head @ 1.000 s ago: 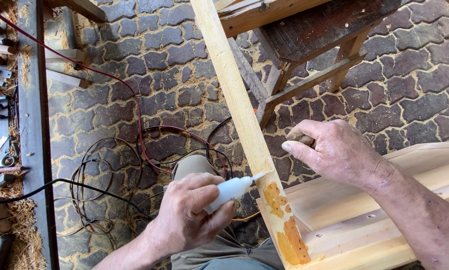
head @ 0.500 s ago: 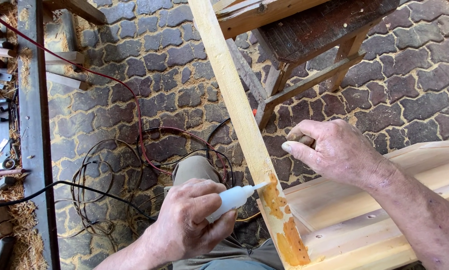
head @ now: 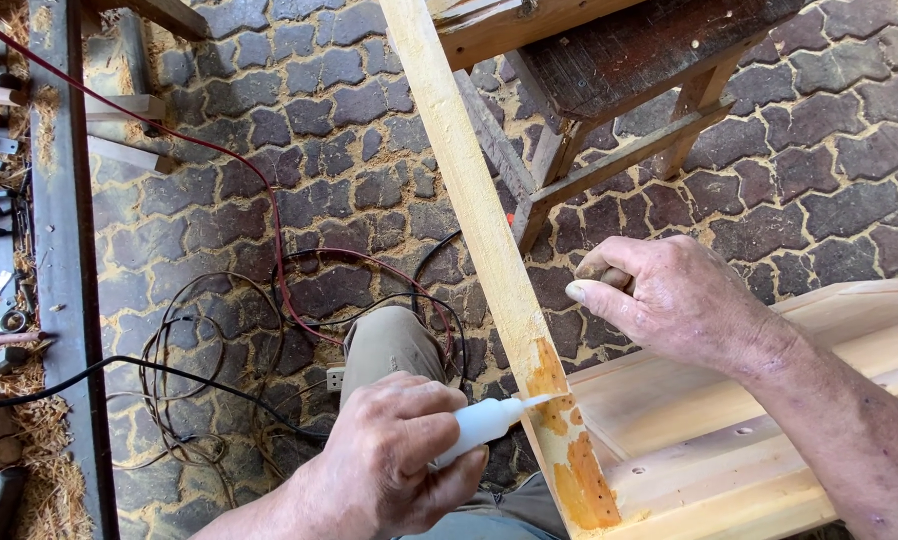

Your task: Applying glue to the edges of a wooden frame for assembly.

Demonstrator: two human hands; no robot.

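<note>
White glue bottle [head: 484, 422] is being squeezed in my left hand [head: 394, 465], nozzle touching the wooden strip [head: 489, 230]; my right hand [head: 669, 300] is gripping a small brown piece [head: 601, 272].

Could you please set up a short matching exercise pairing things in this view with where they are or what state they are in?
Things:
1. white squeeze bottle
2. long wooden strip
3. red cable
4. right hand

Descriptions:
A. lies across the paving stones
B. smeared with orange-yellow patches at its near end
C. held in the left hand, nozzle at the strip
D. beside the strip, fingers curled

Pairs: 1-C, 2-B, 3-A, 4-D
</note>
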